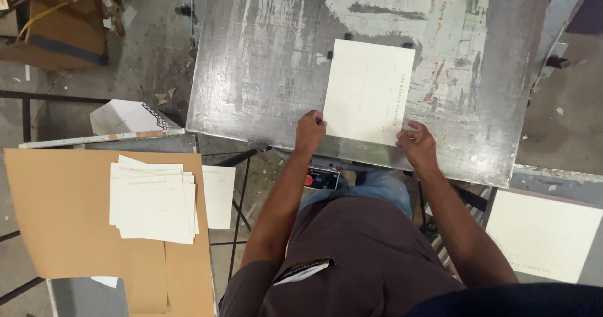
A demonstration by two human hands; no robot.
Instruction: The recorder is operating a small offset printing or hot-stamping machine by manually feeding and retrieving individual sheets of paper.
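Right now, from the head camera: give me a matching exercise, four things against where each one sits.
Things:
1. cream sheet
2. stack of printed sheets
3. red and green buttons
4. left hand

Places:
A. on the brown board at the person's left
B. at the near left corner of the cream sheet
C. flat on the worn metal table
D. under the metal table's near edge, between the arms

Pairs: 1-C, 2-A, 3-D, 4-B
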